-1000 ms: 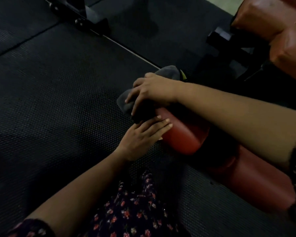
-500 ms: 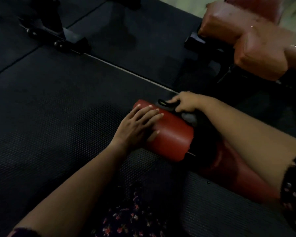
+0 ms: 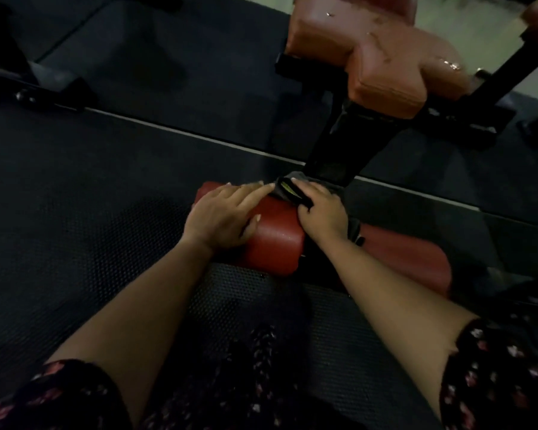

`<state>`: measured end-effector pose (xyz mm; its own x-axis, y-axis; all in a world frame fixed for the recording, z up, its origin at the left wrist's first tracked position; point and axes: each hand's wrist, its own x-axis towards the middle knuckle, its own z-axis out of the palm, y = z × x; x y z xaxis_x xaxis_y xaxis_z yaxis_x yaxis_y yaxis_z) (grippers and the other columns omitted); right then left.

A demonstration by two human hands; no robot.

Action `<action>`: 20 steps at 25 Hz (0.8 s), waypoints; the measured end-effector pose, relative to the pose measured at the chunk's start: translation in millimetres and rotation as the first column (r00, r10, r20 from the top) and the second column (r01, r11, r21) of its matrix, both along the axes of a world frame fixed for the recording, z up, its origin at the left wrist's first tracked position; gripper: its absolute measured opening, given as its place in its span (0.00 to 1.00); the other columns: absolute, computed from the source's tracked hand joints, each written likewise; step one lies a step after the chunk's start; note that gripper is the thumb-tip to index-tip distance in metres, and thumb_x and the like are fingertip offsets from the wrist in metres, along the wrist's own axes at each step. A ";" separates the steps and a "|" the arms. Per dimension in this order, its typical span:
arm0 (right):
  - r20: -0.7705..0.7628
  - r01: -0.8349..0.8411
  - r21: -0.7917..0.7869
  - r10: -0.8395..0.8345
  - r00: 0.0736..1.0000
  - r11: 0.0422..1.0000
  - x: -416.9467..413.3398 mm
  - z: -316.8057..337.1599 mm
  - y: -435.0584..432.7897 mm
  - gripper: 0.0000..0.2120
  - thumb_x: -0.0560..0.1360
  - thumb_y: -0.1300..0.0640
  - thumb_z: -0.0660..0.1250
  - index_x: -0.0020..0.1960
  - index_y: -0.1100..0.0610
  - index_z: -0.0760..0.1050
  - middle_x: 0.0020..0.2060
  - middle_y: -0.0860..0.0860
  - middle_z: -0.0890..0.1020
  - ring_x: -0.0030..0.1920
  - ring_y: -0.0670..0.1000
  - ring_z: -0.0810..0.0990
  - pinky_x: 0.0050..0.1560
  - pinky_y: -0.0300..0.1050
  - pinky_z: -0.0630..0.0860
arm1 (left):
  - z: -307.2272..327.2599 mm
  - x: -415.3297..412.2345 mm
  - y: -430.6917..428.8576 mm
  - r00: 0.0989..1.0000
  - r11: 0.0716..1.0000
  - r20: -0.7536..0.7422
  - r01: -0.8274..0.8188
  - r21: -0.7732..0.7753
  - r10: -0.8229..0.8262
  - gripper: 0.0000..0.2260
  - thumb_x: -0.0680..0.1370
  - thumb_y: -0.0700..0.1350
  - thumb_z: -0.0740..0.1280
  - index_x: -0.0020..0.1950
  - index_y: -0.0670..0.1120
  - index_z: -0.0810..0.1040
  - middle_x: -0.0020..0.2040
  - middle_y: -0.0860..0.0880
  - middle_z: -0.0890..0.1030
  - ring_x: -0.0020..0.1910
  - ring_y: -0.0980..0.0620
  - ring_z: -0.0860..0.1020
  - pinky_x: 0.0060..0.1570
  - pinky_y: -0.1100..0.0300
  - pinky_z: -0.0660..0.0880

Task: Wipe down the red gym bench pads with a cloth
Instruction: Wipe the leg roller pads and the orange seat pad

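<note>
A red roller pad [image 3: 274, 240] lies low over the dark floor mat, with a second red roller pad [image 3: 413, 259] to its right. My left hand [image 3: 221, 217] rests flat on top of the left roller, fingers straight. My right hand [image 3: 319, 212] grips a dark grey cloth [image 3: 288, 189] at the inner end of that roller, near the black frame post [image 3: 348, 150]. Part of the cloth is hidden under my hand. Higher up at the back are larger red bench pads [image 3: 382, 63].
Dark rubber mats [image 3: 75, 228] cover the floor, with a pale seam line [image 3: 184, 131] running across. The black base of another machine [image 3: 31, 85] sits at the far left. Black frame bars [image 3: 491, 79] stand at the right behind the pads.
My right hand has carried the cloth from the roller's outer end to its inner end by the post. My left hand has slid up onto the top of the roller. The view has tilted up.
</note>
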<state>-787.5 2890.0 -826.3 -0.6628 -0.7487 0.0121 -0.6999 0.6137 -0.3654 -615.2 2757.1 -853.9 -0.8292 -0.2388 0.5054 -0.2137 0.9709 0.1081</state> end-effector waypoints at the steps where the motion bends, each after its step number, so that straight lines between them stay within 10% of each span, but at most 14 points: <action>1: -0.025 0.046 0.029 -0.045 0.999 0.999 2.7 0.9 -0.7 0.28 0.75 0.56 0.63 0.72 0.37 0.65 0.71 0.45 0.69 0.64 0.58 0.71 0.63 0.50 0.72 | -1.9 0.9 0.1 0.999 0.999 -0.047 0.003 -0.036 -0.004 0.25 0.76 0.51 0.61 0.73 0.49 0.69 0.67 0.44 0.76 0.61 0.43 0.76 0.63 0.44 0.71; 6: -0.045 0.320 0.153 -0.317 0.947 0.935 45.5 9.1 16.7 0.29 0.78 0.50 0.61 0.76 0.40 0.56 0.75 0.50 0.61 0.61 0.63 0.70 0.57 0.55 0.72 | -5.1 -2.5 -0.9 0.989 0.996 0.135 -0.056 -0.065 0.065 0.22 0.78 0.56 0.56 0.69 0.50 0.74 0.62 0.45 0.79 0.59 0.39 0.76 0.65 0.42 0.69; 11: 0.117 0.126 0.344 -0.176 0.977 0.930 111.2 31.7 93.0 0.36 0.78 0.51 0.61 0.79 0.44 0.45 0.75 0.54 0.58 0.62 0.61 0.68 0.55 0.53 0.74 | 24.8 7.7 32.2 0.794 0.929 0.501 -0.365 -0.058 0.343 0.27 0.80 0.62 0.51 0.76 0.51 0.62 0.75 0.46 0.65 0.70 0.41 0.65 0.73 0.41 0.50; 16: 0.124 -0.056 0.484 -0.005 0.992 0.873 103.0 113.7 125.0 0.33 0.76 0.52 0.65 0.77 0.43 0.55 0.72 0.51 0.65 0.62 0.59 0.71 0.55 0.52 0.73 | 108.1 31.6 78.8 0.861 0.949 0.505 -0.210 0.236 0.065 0.25 0.78 0.55 0.63 0.74 0.51 0.68 0.71 0.46 0.70 0.67 0.41 0.70 0.72 0.43 0.57; 20: 0.118 -0.081 0.544 0.019 0.993 0.835 88.9 226.7 115.4 0.30 0.75 0.54 0.67 0.74 0.40 0.62 0.69 0.49 0.70 0.64 0.57 0.73 0.56 0.49 0.73 | 217.6 61.2 72.2 0.764 0.716 0.637 -0.385 0.583 -0.108 0.27 0.77 0.53 0.68 0.75 0.52 0.64 0.75 0.50 0.60 0.70 0.41 0.65 0.64 0.41 0.69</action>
<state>-698.6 3005.3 -599.5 -0.5984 -0.6448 -0.4755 -0.7124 0.6998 -0.0525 -554.0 2829.3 -636.3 -0.8031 -0.4305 -0.4118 -0.5931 0.6430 0.4845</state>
